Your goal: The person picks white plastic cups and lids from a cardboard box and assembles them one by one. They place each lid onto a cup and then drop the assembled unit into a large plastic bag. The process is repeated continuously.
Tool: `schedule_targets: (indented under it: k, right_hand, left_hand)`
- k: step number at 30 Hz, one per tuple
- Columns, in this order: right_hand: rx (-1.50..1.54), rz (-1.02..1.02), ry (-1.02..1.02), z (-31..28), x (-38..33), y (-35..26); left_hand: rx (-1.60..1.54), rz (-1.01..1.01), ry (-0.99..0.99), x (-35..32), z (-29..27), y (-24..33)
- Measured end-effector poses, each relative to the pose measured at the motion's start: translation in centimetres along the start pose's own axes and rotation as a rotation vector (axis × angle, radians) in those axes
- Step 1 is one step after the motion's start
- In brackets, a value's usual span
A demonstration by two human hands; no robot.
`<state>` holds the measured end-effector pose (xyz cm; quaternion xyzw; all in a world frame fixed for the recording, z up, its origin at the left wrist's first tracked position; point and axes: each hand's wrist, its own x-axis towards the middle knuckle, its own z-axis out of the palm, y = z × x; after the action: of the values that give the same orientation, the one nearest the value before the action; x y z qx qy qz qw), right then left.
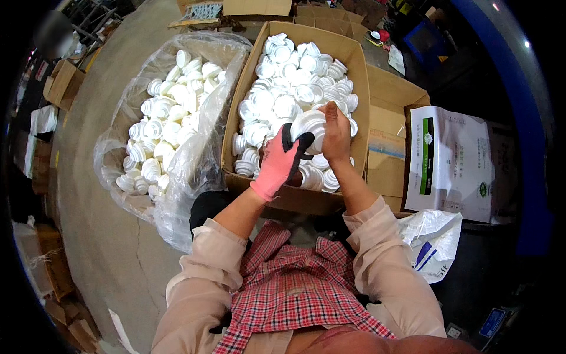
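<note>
My left hand (282,160) wears a pink glove with black fingertips and grips the underside of a round white plastic part (309,126). My right hand (336,133) is bare and closes on the same part from the right, thumb up along its side. Both hands hold it just above an open cardboard box (237,112) heaped with several identical white parts (283,76). To the left stands a clear plastic bag (194,159) holding several more white parts (171,118).
A flattened cardboard flap (386,127) and a white printed bag (451,162) lie right of the box. Another white bag (433,239) sits by my right elbow. Small cartons (62,82) line the concrete floor (100,236) at left. A blue bin (427,38) stands behind.
</note>
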<state>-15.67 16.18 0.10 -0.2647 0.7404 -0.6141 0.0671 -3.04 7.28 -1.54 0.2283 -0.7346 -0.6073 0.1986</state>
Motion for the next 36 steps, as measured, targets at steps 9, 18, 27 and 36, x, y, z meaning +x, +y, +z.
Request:
schedule_targets:
  k: [9, 18, 27, 36]
  right_hand:
    - [0.402, 0.261, -0.228, -1.4, 1.6, 1.2]
    - [0.121, 0.215, -0.522, 1.2, -0.3, 2.6]
    - [-0.155, 0.176, -0.640, -2.8, -5.5, 1.6]
    - [-0.589, -0.009, -0.283, -10.6, -9.9, 9.6]
  left_hand:
    - [-1.463, 0.134, 0.177, 2.5, -7.6, -1.7]
    - [-1.117, -0.039, -0.121, 1.6, -4.3, -2.7]
    - [-0.604, -0.049, -0.034, 3.7, -3.4, -5.2]
    - [-0.455, -0.090, 0.077, 1.2, -6.6, -5.7]
